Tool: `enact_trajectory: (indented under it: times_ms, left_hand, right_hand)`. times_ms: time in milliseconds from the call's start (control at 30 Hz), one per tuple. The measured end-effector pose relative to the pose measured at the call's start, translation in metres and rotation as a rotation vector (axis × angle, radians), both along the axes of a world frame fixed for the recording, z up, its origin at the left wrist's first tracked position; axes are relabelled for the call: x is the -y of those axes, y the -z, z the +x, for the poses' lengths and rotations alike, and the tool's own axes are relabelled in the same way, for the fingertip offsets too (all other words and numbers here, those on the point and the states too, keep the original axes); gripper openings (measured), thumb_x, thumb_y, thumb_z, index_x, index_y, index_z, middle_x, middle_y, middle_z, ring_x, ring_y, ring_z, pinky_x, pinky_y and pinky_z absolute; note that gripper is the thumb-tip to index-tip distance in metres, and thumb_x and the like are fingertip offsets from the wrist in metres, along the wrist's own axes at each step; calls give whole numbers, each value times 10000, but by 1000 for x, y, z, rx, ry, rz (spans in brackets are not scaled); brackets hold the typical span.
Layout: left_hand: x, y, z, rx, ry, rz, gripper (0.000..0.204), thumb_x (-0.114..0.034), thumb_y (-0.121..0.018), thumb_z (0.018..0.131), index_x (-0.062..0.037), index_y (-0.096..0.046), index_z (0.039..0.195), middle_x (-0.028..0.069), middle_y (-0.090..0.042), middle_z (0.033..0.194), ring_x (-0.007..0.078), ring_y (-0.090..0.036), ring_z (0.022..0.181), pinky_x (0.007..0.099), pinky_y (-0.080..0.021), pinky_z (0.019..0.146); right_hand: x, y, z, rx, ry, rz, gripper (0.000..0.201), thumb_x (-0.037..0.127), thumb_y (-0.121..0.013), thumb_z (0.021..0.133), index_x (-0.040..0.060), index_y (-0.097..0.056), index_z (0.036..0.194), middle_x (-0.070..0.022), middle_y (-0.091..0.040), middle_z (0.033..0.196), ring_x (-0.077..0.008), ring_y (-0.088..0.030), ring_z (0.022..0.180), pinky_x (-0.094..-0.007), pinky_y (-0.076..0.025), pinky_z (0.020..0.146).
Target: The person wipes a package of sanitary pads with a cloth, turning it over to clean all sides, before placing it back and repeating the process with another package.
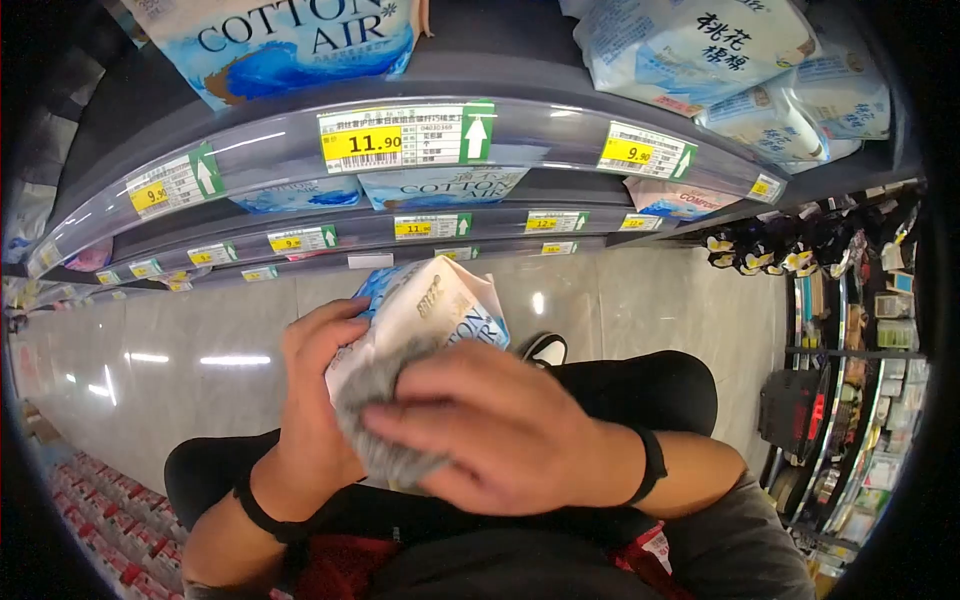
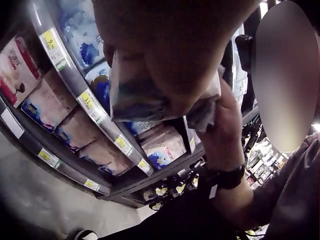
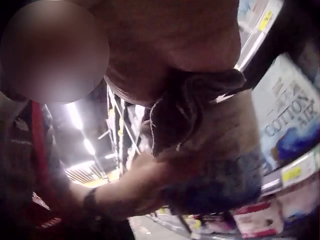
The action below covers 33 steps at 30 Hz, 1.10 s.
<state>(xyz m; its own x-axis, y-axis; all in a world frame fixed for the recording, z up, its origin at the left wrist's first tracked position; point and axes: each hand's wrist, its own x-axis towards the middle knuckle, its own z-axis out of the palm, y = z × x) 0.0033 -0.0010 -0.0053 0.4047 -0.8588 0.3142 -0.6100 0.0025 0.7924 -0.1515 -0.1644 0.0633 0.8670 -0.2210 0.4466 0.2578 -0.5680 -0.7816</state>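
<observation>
My left hand (image 1: 312,410) grips a soft pack (image 1: 450,290) marked COTTON AIR, white with blue, by its left side, tilted over my lap. A crumpled grey cloth (image 1: 370,385) lies against the pack's near face. My right hand (image 1: 510,430), slightly blurred, holds the cloth there with its fingers over it. In the left wrist view the cloth (image 2: 202,117) sits at the end of the pack (image 2: 135,100). The right wrist view shows the cloth (image 3: 175,120) hanging from under the right hand, dark, with the pack (image 3: 230,130) behind it.
A curved shelf edge with price tags (image 1: 362,145) runs in front, bearing another COTTON AIR pack (image 1: 310,45) and white packs (image 1: 700,45). Lower shelves hold more packs (image 1: 450,185). Tiled floor (image 1: 620,300) and a shoe (image 1: 545,350) show below; stocked racks (image 1: 860,380) stand right.
</observation>
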Motion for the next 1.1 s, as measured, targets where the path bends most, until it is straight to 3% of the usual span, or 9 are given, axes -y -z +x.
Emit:
enact_trajectory:
  times_ms: [167, 333, 400, 500, 667, 733, 833, 1000, 1100]
  left_hand:
    - [7, -11, -3, 159, 24, 47, 1036, -268, -1010, 716, -77, -370, 1507, 226, -470, 1488, 390, -525, 1390, 475, -449, 1162]
    - [4, -4, -1, 102, -9, -3, 1035, -319, -1047, 668, -55, -448, 1470, 272, -524, 1459, 436, -548, 1341, 489, -477, 1113]
    - [2, -3, 1, 119, 7, -14, 1055, -333, -1058, 651, -55, -447, 1465, 272, -524, 1450, 435, -550, 1339, 489, -483, 1106]
    - [7, -7, -4, 85, -14, -35, 1052, -306, -1059, 653, -50, -445, 1469, 265, -531, 1419, 432, -566, 1316, 480, -476, 1108]
    - [4, -7, 6, 1, -5, 2, 914, -199, -979, 737, -44, -451, 1467, 276, -531, 1413, 432, -564, 1325, 494, -462, 1124]
    - [-1, -6, 7, 35, 19, 64, 954, -155, -970, 785, -85, -352, 1508, 212, -474, 1505, 346, -545, 1395, 470, -481, 1171]
    - [1, -9, 4, -7, 26, 11, 1105, -135, -1009, 734, -95, -277, 1560, 204, -446, 1528, 341, -534, 1421, 478, -477, 1182]
    - [1, -2, 7, -77, -55, -40, 991, -206, -1014, 722, -47, -402, 1485, 240, -506, 1409, 396, -556, 1357, 461, -464, 1135]
    - [1, 5, 3, -195, -65, -85, 1010, -174, -1016, 712, -44, -391, 1494, 228, -496, 1424, 381, -555, 1362, 459, -463, 1141]
  right_hand:
    - [37, 17, 11, -35, 312, -112, 441, -13, -812, 771, 10, -784, 1211, -156, -699, 1086, -322, -713, 912, -380, -596, 800]
    - [-2, 0, 1, 22, 23, 18, 462, 23, -835, 781, 45, -787, 1240, -134, -695, 1108, -314, -718, 921, -393, -589, 800]
    - [9, 3, -1, 16, 57, -129, 464, 13, -827, 777, 41, -784, 1238, -134, -694, 1104, -319, -718, 910, -391, -592, 794]
    - [42, 17, 10, -19, 353, -186, 461, -2, -807, 772, 33, -778, 1231, -147, -691, 1100, -325, -711, 906, -387, -599, 781]
    - [-1, 5, 1, 47, 3, -72, 466, 31, -834, 776, 35, -772, 1238, -137, -687, 1095, -314, -699, 866, -400, -584, 748]
    - [7, 7, 1, 85, -38, -132, 476, 44, -839, 772, 30, -767, 1243, -141, -688, 1095, -319, -694, 847, -407, -578, 733]
    - [38, 13, 8, -67, 307, -183, 470, 38, -817, 772, 28, -767, 1239, -161, -696, 1112, -339, -701, 917, -387, -585, 805]
    - [-3, 5, -3, -3, -11, -103, 573, 55, -818, 763, 51, -715, 1327, -125, -647, 1141, -344, -692, 1041, -431, -600, 922]
    - [7, 11, -3, -3, 102, -191, 489, 38, -826, 785, 50, -752, 1267, -133, -677, 1116, -329, -702, 972, -412, -596, 856]
